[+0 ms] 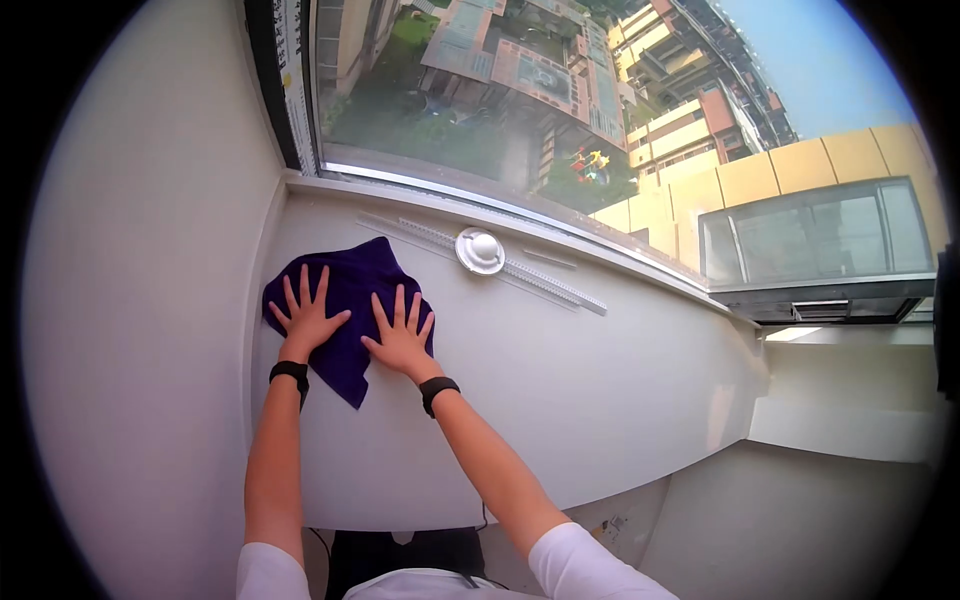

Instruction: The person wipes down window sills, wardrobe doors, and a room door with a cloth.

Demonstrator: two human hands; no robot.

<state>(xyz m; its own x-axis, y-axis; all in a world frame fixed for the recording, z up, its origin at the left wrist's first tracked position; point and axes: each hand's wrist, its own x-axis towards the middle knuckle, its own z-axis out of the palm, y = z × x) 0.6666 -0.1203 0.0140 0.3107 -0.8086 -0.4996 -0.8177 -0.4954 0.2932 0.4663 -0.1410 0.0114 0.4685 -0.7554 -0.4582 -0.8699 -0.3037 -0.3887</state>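
A dark purple cloth point(345, 350) lies spread on the white sill point(530, 400) near its left end. My left hand point(308, 318) rests flat on the cloth's left part, fingers spread. On the right part of the cloth lies my right hand point(402, 335), palm down with its fingers apart. Neither hand grips the cloth. Both wrists wear black bands.
A round white fixture point(481, 251) sits on the sill along the window, with slotted white strips point(555, 286) beside it. The window frame point(500, 206) runs behind. At the left rises a plain wall point(150, 300). Buildings show outside the glass.
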